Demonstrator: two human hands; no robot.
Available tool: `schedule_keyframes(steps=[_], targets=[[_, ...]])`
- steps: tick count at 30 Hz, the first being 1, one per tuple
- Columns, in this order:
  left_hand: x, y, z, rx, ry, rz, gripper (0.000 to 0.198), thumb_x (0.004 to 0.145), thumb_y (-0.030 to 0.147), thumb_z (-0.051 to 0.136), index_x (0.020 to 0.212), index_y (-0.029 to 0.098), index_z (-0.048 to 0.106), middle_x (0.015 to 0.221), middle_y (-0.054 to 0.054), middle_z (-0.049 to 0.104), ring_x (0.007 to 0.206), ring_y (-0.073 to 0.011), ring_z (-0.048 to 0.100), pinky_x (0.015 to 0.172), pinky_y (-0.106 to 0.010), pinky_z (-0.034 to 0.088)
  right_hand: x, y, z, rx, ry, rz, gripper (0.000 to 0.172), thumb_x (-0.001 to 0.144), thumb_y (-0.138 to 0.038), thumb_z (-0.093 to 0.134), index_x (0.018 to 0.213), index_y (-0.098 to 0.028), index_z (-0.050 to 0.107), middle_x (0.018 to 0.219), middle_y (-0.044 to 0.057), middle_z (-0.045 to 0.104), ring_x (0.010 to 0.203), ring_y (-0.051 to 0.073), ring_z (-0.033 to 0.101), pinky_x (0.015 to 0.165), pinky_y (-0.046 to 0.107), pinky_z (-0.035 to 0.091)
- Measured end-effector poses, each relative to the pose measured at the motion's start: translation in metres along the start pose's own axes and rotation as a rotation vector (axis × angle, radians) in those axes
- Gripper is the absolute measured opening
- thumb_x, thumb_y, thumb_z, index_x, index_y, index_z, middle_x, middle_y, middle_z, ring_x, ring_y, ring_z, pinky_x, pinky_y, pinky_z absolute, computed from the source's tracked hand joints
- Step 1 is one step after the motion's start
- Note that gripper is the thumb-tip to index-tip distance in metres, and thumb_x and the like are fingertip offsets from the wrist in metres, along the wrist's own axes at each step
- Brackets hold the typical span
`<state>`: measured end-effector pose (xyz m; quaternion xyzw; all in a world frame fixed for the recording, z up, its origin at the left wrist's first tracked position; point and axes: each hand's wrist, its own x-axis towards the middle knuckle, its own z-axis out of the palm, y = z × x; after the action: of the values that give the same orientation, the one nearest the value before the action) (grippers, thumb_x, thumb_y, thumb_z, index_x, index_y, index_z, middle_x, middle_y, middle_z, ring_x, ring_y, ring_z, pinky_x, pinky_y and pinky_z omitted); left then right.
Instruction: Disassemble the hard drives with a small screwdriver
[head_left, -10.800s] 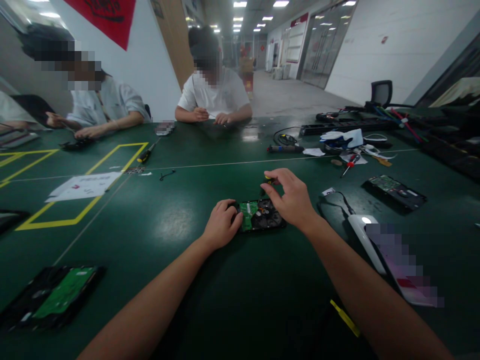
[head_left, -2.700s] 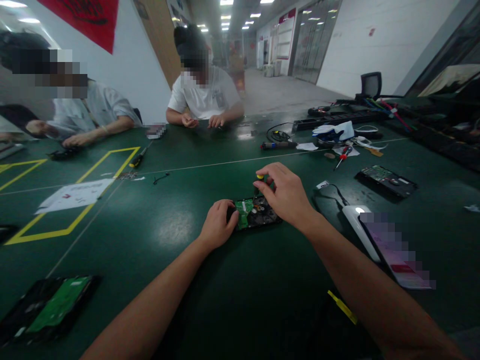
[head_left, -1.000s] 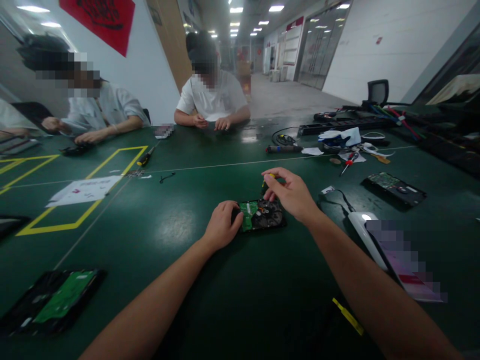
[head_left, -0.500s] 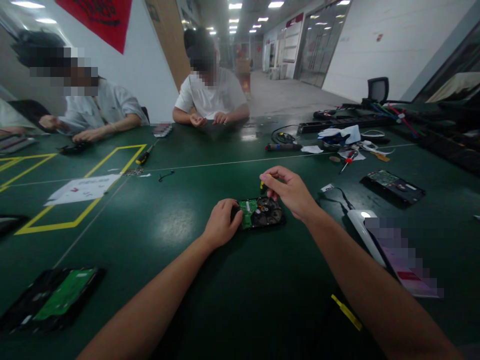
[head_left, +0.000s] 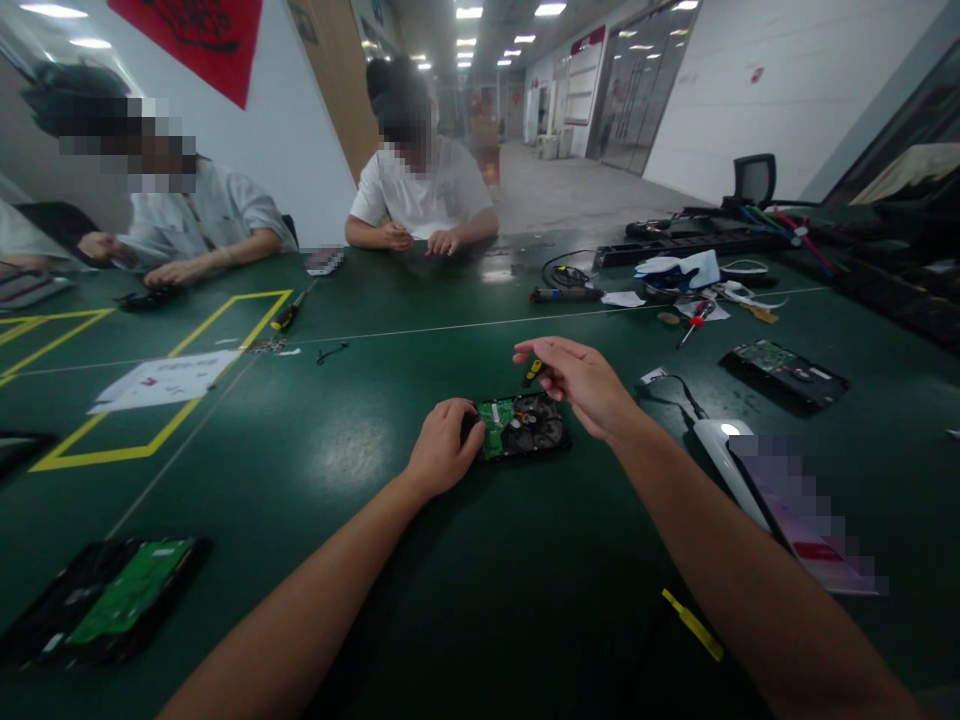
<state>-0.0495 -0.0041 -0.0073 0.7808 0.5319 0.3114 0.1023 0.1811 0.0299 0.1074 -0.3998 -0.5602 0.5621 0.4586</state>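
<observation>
On the green table a hard drive (head_left: pixel 497 427) lies with its green circuit board and dark metal underside facing up. My left hand (head_left: pixel 444 446) is wrapped around the drive's left end and steadies it. Over the far right part of the drive, my right hand (head_left: pixel 583 386) holds a small black-and-yellow screwdriver (head_left: pixel 533 372) by its handle. The screwdriver leans to one side, and its tip is too small and dark to make out against the drive. Some fingers of my right hand are stretched out above the handle.
Another hard drive (head_left: pixel 786 374) lies right, a third (head_left: pixel 124 597) at near left. A white device with a cable (head_left: pixel 731 470) lies beside my right forearm. Farther back are a red screwdriver (head_left: pixel 697 322), a black-and-yellow screwdriver (head_left: pixel 288 313) and white paper (head_left: pixel 161 380). Two people sit across the table.
My right hand has opened its fingers somewhat and tilted the screwdriver, which stood more upright before. My left hand and the hard drive have stayed in place.
</observation>
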Motion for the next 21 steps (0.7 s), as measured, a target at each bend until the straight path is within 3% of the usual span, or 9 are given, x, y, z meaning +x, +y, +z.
schedule_keyframes(steps=[3, 8, 12, 17, 21], targets=[[-0.0003, -0.0014, 0.0012, 0.003, 0.003, -0.002, 0.019, 0.096, 0.033, 0.055, 0.112, 0.023, 0.057, 0.118, -0.01, 0.065, 0.115, -0.0277, 0.059, 0.102, -0.047, 0.048, -0.0004, 0.0006, 0.0014, 0.0, 0.018, -0.002, 0.025, 0.086, -0.045, 0.071, 0.092, -0.021, 0.071, 0.096, 0.005, 0.072, 0.057, 0.008, 0.046, 0.044, 0.023, 0.028], [-0.0003, -0.002, 0.0018, 0.005, -0.002, 0.002, 0.018, 0.096, 0.033, 0.055, 0.111, 0.023, 0.057, 0.118, -0.01, 0.065, 0.115, -0.0278, 0.059, 0.103, -0.047, 0.048, 0.0008, 0.0061, 0.002, 0.06, 0.061, 0.003, 0.037, 0.079, -0.05, 0.08, 0.091, -0.021, 0.061, 0.077, -0.002, 0.061, 0.054, 0.008, 0.049, 0.043, 0.022, 0.031], [0.0, -0.0025, 0.0023, 0.01, -0.001, 0.002, 0.019, 0.096, 0.033, 0.055, 0.111, 0.023, 0.057, 0.118, -0.01, 0.065, 0.115, -0.0279, 0.059, 0.102, -0.047, 0.048, 0.0026, 0.009, 0.0006, 0.06, 0.073, -0.037, 0.041, 0.078, -0.053, 0.08, 0.096, -0.023, 0.06, 0.085, 0.0, 0.064, 0.056, 0.009, 0.053, 0.042, 0.022, 0.034], [0.0, -0.0009, 0.0013, -0.003, 0.002, 0.003, 0.018, 0.096, 0.033, 0.055, 0.111, 0.023, 0.057, 0.118, -0.01, 0.065, 0.115, -0.0277, 0.059, 0.103, -0.048, 0.048, 0.0024, 0.007, 0.0002, 0.02, 0.018, -0.056, 0.035, 0.087, -0.053, 0.068, 0.104, -0.022, 0.069, 0.111, 0.008, 0.07, 0.068, 0.012, 0.061, 0.053, 0.027, 0.046], [0.0001, 0.001, 0.0001, -0.004, 0.001, -0.003, 0.017, 0.096, 0.033, 0.055, 0.11, 0.023, 0.057, 0.117, -0.01, 0.065, 0.114, -0.0277, 0.059, 0.102, -0.047, 0.048, 0.0004, 0.0027, 0.0004, 0.02, -0.012, -0.02, 0.028, 0.092, -0.044, 0.061, 0.104, -0.022, 0.073, 0.109, 0.008, 0.072, 0.064, 0.012, 0.057, 0.052, 0.027, 0.042]])
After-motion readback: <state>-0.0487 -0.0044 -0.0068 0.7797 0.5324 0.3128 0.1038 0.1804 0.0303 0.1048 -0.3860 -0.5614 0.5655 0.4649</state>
